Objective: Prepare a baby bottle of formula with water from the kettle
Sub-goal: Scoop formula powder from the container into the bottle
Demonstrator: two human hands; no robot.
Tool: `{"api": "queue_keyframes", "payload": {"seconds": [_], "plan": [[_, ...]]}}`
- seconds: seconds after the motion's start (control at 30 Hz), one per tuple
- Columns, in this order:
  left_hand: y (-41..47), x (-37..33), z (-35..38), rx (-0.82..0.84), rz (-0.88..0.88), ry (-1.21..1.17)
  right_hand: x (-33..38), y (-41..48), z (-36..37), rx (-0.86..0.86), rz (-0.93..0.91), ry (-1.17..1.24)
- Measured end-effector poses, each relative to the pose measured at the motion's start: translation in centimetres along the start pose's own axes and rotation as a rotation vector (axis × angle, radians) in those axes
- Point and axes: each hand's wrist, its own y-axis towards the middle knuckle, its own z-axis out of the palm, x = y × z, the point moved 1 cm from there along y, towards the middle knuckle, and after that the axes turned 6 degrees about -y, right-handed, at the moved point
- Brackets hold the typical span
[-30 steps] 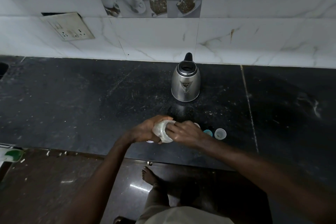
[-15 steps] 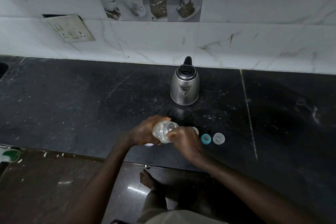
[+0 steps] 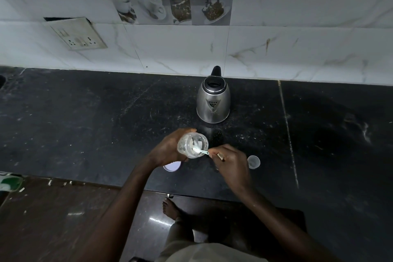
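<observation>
Bottle (image 3: 192, 144) tilted, wrapped in left hand (image 3: 170, 148) fingers, right hand (image 3: 230, 160) pinching scoop (image 3: 200, 151) at its mouth

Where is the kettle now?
In the head view the kettle stands upright on the counter, right of centre near the wall tiles, behind the jar in the left hand.

Left hand (image 3: 170, 148) wrapped shut (tilted); right hand (image 3: 230, 160) pinching.
</observation>
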Motion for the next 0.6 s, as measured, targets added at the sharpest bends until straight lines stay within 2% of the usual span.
{"api": "queue_keyframes", "payload": {"seconds": [0.07,0.13,0.33,0.6], "plan": [[0.3,-0.1,0.2,0.002,-0.002,0.001,-0.4,0.1,-0.2,-0.04,-0.058,-0.022],[0.4,-0.2,0.2,-0.009,0.01,0.018,-0.6,0.3,-0.6,-0.046,-0.014,0.004],[0.9,-0.4,0.6,-0.006,0.013,0.014,-0.9,0.8,-0.8,0.026,0.286,0.227],[1.2,0.7,2.3,-0.084,-0.118,-0.066,-3.1,1.2,-1.4,0.051,0.85,0.842]]}}
